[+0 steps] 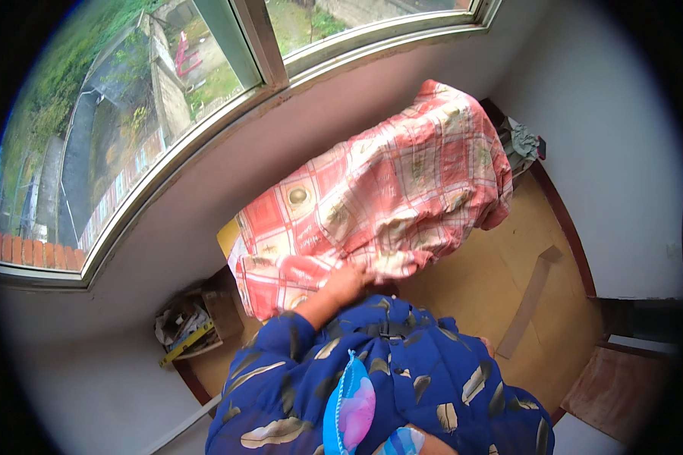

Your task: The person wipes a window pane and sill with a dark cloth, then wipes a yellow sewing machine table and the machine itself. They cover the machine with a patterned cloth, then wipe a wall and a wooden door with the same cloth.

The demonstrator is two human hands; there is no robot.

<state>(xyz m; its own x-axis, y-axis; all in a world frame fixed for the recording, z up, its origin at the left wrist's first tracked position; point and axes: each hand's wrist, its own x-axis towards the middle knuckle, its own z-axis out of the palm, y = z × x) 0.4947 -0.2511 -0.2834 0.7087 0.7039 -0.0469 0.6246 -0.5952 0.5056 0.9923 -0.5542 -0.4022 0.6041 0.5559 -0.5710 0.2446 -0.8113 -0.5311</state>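
A red-and-white checked cloth [398, 176] with printed patterns drapes in folds over a long piece of furniture below the window. My left hand [350, 281] lies at the cloth's near edge, just in front of my waist. Its fingers point down and are partly hidden, so whether they pinch the fabric cannot be told. Of my right hand [488, 346] only a small patch of skin shows beside the blue, feather-printed shirt [410, 375]. A blue-and-pink fabric item [350, 406] with a stitched edge hangs over the shirt.
Against the left wall a wooden box [222, 315] holds assorted items and a yellow spirit level [186, 343]. A flat brown strip [526, 310] lies on the floor at right. Crumpled grey-green cloth [523, 142] sits beyond the furniture's far end. The window frame [273, 85] runs above.
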